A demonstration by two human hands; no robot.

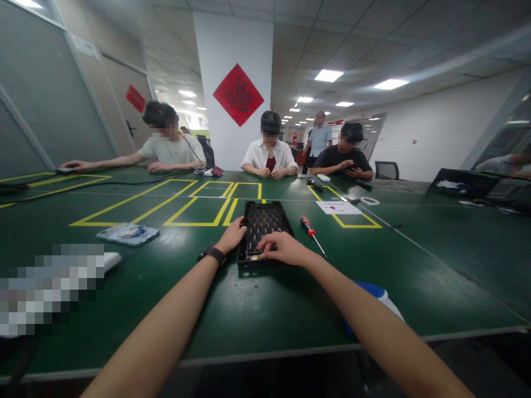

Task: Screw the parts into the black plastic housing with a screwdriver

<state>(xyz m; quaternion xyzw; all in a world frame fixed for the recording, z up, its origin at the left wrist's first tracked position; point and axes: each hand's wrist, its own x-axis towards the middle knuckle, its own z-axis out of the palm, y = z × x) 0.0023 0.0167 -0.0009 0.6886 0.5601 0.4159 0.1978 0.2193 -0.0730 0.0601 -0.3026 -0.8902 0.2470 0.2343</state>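
Observation:
A black open-topped plastic case (258,265) lies on the green table in front of me, its inside covered with rows of small dark raised parts. My left hand (232,236) is closed on the case's left side wall, with a dark band around the wrist. Over the near right part of the case, my right hand (282,249) has its fingers bent together; whatever lies between the fingertips is too small to tell. A small pale piece (254,257) shows inside the near edge, beside those fingertips. To the right of the case rests a red-handled screwdriver (307,225).
A patterned phone-like object (128,234) lies to the left. A blue-and-white object (375,293) is partly hidden behind my right forearm. Farther back are a paper sheet (338,208) and a white ring-shaped roll (369,201). Several people sit across the table (199,309).

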